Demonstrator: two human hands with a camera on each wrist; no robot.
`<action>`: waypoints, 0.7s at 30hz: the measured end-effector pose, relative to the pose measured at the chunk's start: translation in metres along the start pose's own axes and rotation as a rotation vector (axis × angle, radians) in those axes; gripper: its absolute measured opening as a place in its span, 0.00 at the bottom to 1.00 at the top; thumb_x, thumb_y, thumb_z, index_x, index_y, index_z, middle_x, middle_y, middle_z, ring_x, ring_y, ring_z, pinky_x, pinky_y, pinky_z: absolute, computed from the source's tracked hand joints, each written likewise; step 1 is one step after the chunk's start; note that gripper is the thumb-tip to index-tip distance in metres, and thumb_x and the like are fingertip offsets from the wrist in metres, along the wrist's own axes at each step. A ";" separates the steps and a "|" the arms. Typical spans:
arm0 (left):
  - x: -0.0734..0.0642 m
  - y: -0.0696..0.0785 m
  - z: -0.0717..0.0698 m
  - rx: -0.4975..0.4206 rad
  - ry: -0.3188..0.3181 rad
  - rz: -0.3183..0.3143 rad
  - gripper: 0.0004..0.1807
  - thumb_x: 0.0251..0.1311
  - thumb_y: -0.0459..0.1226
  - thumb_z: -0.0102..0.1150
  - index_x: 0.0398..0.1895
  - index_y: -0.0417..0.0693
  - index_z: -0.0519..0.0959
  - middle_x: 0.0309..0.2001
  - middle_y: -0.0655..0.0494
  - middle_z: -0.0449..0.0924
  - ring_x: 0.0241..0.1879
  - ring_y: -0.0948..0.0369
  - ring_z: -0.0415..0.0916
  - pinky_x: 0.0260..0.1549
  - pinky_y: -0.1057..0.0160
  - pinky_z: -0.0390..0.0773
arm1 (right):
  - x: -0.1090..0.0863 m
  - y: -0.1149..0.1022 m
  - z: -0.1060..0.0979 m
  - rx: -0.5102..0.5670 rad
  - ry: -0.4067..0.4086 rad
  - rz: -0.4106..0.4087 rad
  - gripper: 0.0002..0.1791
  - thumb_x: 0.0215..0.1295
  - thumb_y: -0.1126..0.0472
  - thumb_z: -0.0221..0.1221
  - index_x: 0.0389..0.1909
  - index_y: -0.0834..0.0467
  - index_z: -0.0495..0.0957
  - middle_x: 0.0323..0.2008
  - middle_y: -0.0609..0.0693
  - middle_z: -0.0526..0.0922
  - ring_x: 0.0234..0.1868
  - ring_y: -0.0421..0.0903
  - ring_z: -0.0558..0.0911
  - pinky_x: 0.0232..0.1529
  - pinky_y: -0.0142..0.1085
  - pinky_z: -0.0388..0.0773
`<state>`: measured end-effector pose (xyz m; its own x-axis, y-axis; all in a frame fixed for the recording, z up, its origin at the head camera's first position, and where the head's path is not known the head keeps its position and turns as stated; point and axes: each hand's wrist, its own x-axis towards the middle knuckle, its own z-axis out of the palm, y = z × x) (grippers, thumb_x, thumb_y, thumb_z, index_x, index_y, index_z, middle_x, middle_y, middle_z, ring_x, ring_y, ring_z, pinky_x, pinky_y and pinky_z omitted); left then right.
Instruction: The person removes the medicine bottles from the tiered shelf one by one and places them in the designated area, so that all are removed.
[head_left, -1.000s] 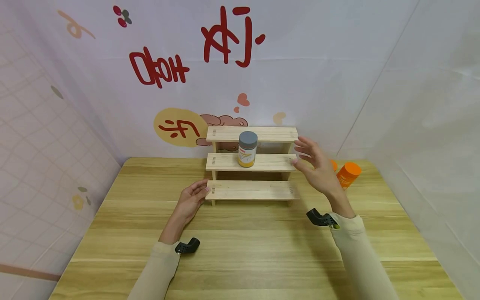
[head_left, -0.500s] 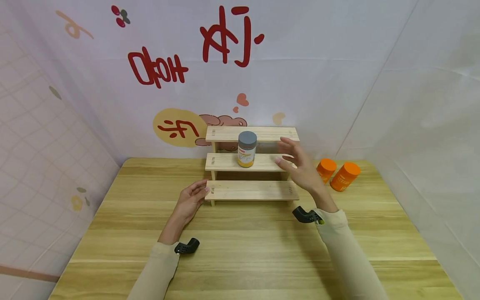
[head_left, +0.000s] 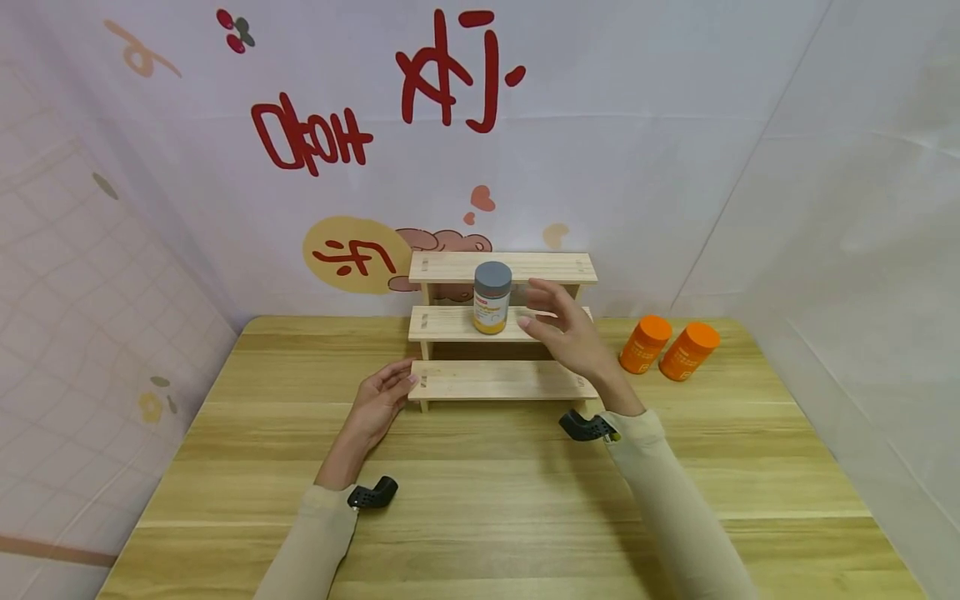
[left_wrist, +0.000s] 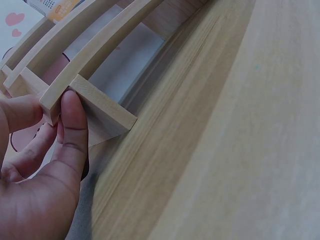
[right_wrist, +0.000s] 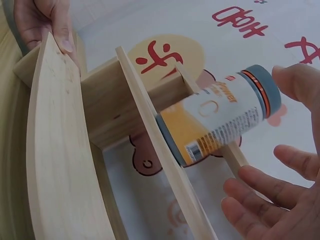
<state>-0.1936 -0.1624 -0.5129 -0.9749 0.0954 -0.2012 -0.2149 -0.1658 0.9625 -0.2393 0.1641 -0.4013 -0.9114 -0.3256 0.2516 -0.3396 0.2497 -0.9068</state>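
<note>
A three-step wooden shelf rack stands on the table against the back wall. On its middle step sits an upright supplement bottle with a grey lid and a white and yellow label. My left hand pinches the left end of the lowest board, thumb and fingers on either side of it in the left wrist view. Just right of the bottle, my right hand is held with fingers spread and loosely bent. The right wrist view shows a gap between that hand and the bottle.
Two orange bottles stand side by side on the table right of the rack: a nearer-in orange bottle and an outer orange bottle. A printed white backdrop rises directly behind the rack. The wooden table extends in front.
My right hand has moved left from the rack's right end to beside the grey-lidded bottle, uncovering the orange bottles. My left hand keeps its pinch on the lowest board.
</note>
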 end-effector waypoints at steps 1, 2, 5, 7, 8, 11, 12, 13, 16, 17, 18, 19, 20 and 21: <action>0.000 0.000 0.000 0.000 0.001 0.000 0.27 0.74 0.33 0.58 0.73 0.40 0.68 0.54 0.53 0.73 0.48 0.65 0.76 0.42 0.72 0.80 | 0.002 0.001 0.002 0.011 -0.002 -0.002 0.34 0.73 0.58 0.63 0.76 0.52 0.62 0.70 0.62 0.72 0.72 0.58 0.71 0.73 0.56 0.67; 0.000 0.000 0.000 -0.002 0.002 0.000 0.27 0.74 0.33 0.58 0.73 0.40 0.68 0.54 0.53 0.73 0.48 0.65 0.77 0.42 0.72 0.80 | 0.003 0.002 0.004 0.016 -0.003 -0.006 0.34 0.73 0.58 0.63 0.76 0.52 0.62 0.69 0.62 0.72 0.72 0.58 0.71 0.73 0.56 0.67; 0.000 0.000 0.000 -0.001 -0.002 0.001 0.27 0.74 0.33 0.58 0.73 0.40 0.68 0.54 0.52 0.73 0.48 0.65 0.77 0.42 0.72 0.81 | 0.008 0.004 0.010 0.030 -0.008 -0.013 0.34 0.73 0.59 0.63 0.76 0.53 0.62 0.69 0.60 0.73 0.71 0.58 0.72 0.72 0.54 0.69; 0.000 0.000 0.000 -0.009 -0.003 0.003 0.27 0.73 0.33 0.58 0.73 0.40 0.68 0.54 0.52 0.73 0.48 0.65 0.77 0.42 0.71 0.81 | 0.011 0.005 0.014 0.045 -0.016 -0.015 0.33 0.73 0.60 0.63 0.75 0.53 0.63 0.68 0.60 0.74 0.71 0.58 0.73 0.71 0.53 0.71; 0.000 0.000 0.000 -0.009 -0.006 0.004 0.27 0.73 0.33 0.58 0.73 0.40 0.68 0.54 0.53 0.73 0.49 0.65 0.77 0.43 0.71 0.81 | 0.013 0.005 0.016 0.054 -0.021 -0.017 0.33 0.73 0.61 0.62 0.75 0.54 0.63 0.68 0.60 0.74 0.70 0.59 0.73 0.71 0.53 0.71; 0.000 0.000 -0.001 -0.005 -0.009 0.005 0.28 0.73 0.33 0.58 0.74 0.39 0.67 0.54 0.54 0.73 0.48 0.65 0.77 0.43 0.72 0.81 | 0.018 0.004 0.022 0.075 -0.041 -0.011 0.33 0.73 0.62 0.62 0.75 0.54 0.63 0.68 0.61 0.74 0.69 0.60 0.74 0.71 0.52 0.72; -0.001 0.000 -0.001 -0.007 -0.007 0.006 0.28 0.73 0.33 0.58 0.74 0.39 0.67 0.53 0.54 0.74 0.48 0.66 0.77 0.42 0.72 0.81 | 0.019 0.004 0.024 0.079 -0.044 -0.006 0.33 0.73 0.62 0.62 0.75 0.54 0.63 0.68 0.61 0.74 0.69 0.59 0.74 0.71 0.52 0.72; -0.001 0.000 -0.001 -0.008 -0.006 0.006 0.28 0.73 0.33 0.58 0.74 0.39 0.67 0.53 0.55 0.74 0.47 0.66 0.77 0.42 0.72 0.81 | 0.021 0.004 0.026 0.080 -0.046 0.000 0.33 0.73 0.62 0.63 0.75 0.54 0.63 0.68 0.60 0.74 0.69 0.59 0.74 0.71 0.51 0.72; -0.001 0.000 -0.002 -0.014 -0.009 0.010 0.28 0.73 0.33 0.58 0.74 0.39 0.67 0.51 0.56 0.74 0.47 0.66 0.77 0.42 0.71 0.81 | 0.024 0.003 0.030 0.066 -0.044 0.022 0.34 0.72 0.59 0.64 0.75 0.51 0.63 0.68 0.58 0.75 0.69 0.56 0.75 0.71 0.49 0.72; -0.001 -0.001 -0.001 -0.017 -0.010 0.011 0.28 0.73 0.33 0.58 0.74 0.39 0.67 0.51 0.56 0.74 0.47 0.66 0.77 0.42 0.71 0.81 | 0.025 0.004 0.031 0.061 -0.041 0.030 0.34 0.72 0.58 0.64 0.75 0.51 0.64 0.68 0.57 0.75 0.69 0.56 0.75 0.71 0.49 0.72; -0.001 -0.001 -0.001 -0.020 -0.012 0.012 0.28 0.73 0.33 0.58 0.74 0.39 0.67 0.51 0.56 0.74 0.47 0.66 0.77 0.42 0.71 0.81 | 0.026 0.004 0.032 0.057 -0.036 0.036 0.33 0.71 0.57 0.65 0.75 0.50 0.64 0.68 0.57 0.75 0.69 0.55 0.76 0.71 0.48 0.73; -0.001 -0.001 -0.001 -0.019 -0.015 0.012 0.28 0.73 0.33 0.58 0.74 0.39 0.67 0.51 0.56 0.74 0.47 0.66 0.77 0.42 0.71 0.81 | 0.028 0.005 0.033 0.051 -0.033 0.043 0.33 0.71 0.57 0.65 0.74 0.50 0.65 0.68 0.56 0.75 0.69 0.55 0.76 0.70 0.48 0.73; 0.000 -0.001 -0.001 -0.019 -0.016 0.012 0.28 0.73 0.33 0.58 0.74 0.39 0.67 0.51 0.56 0.74 0.47 0.66 0.77 0.42 0.72 0.81 | 0.029 0.005 0.034 0.044 -0.029 0.046 0.33 0.71 0.56 0.65 0.74 0.49 0.65 0.68 0.56 0.76 0.68 0.54 0.76 0.70 0.48 0.73; 0.000 -0.001 -0.001 -0.019 -0.015 0.011 0.28 0.73 0.33 0.58 0.74 0.39 0.67 0.51 0.56 0.74 0.47 0.66 0.77 0.42 0.72 0.81 | 0.030 0.006 0.034 0.035 -0.022 0.049 0.34 0.71 0.55 0.66 0.74 0.49 0.65 0.67 0.56 0.76 0.68 0.54 0.76 0.70 0.48 0.74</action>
<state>-0.1932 -0.1628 -0.5140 -0.9762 0.1081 -0.1880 -0.2056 -0.1856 0.9609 -0.2606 0.1245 -0.4109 -0.9211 -0.3342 0.1996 -0.2861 0.2335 -0.9293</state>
